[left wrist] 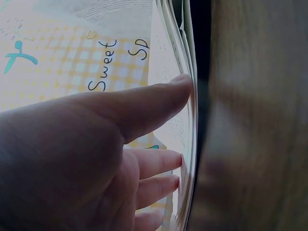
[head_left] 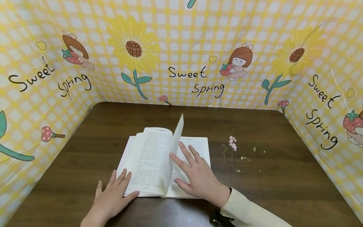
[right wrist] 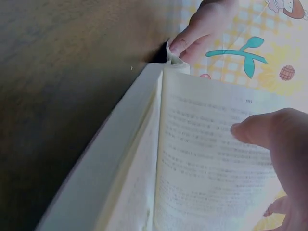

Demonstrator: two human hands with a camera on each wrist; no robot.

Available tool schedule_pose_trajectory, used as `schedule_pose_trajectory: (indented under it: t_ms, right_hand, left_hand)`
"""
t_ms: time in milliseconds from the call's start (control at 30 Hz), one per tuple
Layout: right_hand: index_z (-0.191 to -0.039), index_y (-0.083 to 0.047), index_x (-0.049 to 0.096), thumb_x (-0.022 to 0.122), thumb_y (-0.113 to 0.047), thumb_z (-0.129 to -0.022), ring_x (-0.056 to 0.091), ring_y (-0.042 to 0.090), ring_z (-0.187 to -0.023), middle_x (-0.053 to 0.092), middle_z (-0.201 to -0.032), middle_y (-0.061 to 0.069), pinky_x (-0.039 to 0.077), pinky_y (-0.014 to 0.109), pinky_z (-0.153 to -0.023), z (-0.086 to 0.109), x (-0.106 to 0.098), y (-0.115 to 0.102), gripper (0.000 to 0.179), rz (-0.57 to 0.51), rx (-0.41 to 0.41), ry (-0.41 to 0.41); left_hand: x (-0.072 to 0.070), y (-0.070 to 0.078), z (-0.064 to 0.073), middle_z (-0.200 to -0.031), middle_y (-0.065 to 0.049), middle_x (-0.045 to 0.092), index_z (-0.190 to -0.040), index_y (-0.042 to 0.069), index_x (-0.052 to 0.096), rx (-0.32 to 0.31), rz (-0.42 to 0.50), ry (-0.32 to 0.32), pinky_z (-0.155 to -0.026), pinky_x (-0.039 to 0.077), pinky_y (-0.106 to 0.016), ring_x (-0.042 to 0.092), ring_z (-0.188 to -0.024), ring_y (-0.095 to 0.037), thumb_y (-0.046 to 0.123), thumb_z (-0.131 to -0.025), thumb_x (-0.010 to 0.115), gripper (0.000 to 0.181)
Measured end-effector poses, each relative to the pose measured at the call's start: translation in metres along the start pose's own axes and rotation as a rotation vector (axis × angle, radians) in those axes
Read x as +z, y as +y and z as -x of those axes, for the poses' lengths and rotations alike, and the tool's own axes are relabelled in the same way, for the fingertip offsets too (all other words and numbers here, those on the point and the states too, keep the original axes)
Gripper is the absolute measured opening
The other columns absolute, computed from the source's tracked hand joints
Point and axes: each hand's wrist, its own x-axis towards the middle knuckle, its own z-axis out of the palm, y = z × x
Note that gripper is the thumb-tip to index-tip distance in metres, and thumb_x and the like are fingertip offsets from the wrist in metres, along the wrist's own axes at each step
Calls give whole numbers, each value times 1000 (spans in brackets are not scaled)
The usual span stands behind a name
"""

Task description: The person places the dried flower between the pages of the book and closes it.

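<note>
A book (head_left: 150,154) lies open on the dark table, its printed pages facing up. One page (head_left: 177,132) stands nearly upright between the two halves. My right hand (head_left: 199,176) is over the right half with fingers spread, its fingertips right at the standing page. In the right wrist view the thumb extends in front of a printed page (right wrist: 207,139). My left hand (head_left: 112,195) rests on the lower left corner of the book with its fingers extended. The left wrist view shows the thumb (left wrist: 163,98) lying across the edges of the pages.
To the right of the book lie a pink flower sprig (head_left: 233,143), a thin stem (head_left: 224,153) and small yellowish sprigs (head_left: 244,158). A yellow checked cloth (head_left: 184,41) surrounds the brown tabletop (head_left: 283,189) at the back and sides. Something black (head_left: 222,219) shows under the right sleeve.
</note>
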Motion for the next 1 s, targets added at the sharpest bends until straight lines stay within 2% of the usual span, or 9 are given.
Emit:
schedule_pose_trajectory:
  t_ms: [167,300,400,533,667,833,1000]
  right_hand:
    - [-151,-16,44,73,-42,-87,41,44,-135,26,-160,19,53,54,-85,4,-4,2,75,-29,-29,23]
    - [-150,-16,44,54,-52,-98,44,42,-133,28,-160,18,54,52,-81,9,-6,3,64,-40,-50,67]
    - [-148,-15,47,38,-56,-102,45,40,-133,31,-159,17,53,52,-82,13,-7,4,62,-45,-49,96]
    - [-148,-17,48,35,-57,-103,49,39,-131,36,-157,15,52,53,-86,20,-11,8,61,-23,-41,97]
    - [-148,-20,47,36,-58,-103,51,38,-129,39,-155,14,50,53,-87,35,-14,12,60,7,-40,36]
    - [-150,-24,46,47,-57,-100,50,32,-132,36,-158,10,49,50,-90,55,-19,16,60,56,-23,-108]
    - [-151,-26,45,59,-57,-94,46,29,-135,31,-161,7,43,63,-96,72,-26,19,67,88,16,-279]
  left_hand:
    - [1,-2,0,-157,-24,31,-151,2,40,-15,-8,-18,-101,3,-80,13,-145,-51,65,-92,56,88]
    - [4,-3,1,-157,-23,31,-151,3,40,-24,-4,-33,-101,3,-80,12,-145,-51,67,-91,54,90]
    - [6,-3,2,-157,-23,31,-151,3,41,-26,-6,-35,-100,4,-80,13,-145,-51,67,-91,55,90]
    - [6,-2,1,-157,-23,32,-151,3,41,-23,-10,-20,-101,4,-80,13,-145,-51,67,-91,54,89]
    - [6,-1,-1,-157,-23,31,-151,3,41,-24,-1,-16,-101,4,-80,13,-145,-51,68,-91,53,90]
    - [6,-3,0,-157,-23,31,-151,2,41,-27,11,-10,-101,3,-79,13,-145,-51,67,-90,55,90]
    - [5,-4,0,-157,-23,32,-151,3,42,-16,5,9,-101,4,-79,14,-145,-50,69,-90,54,90]
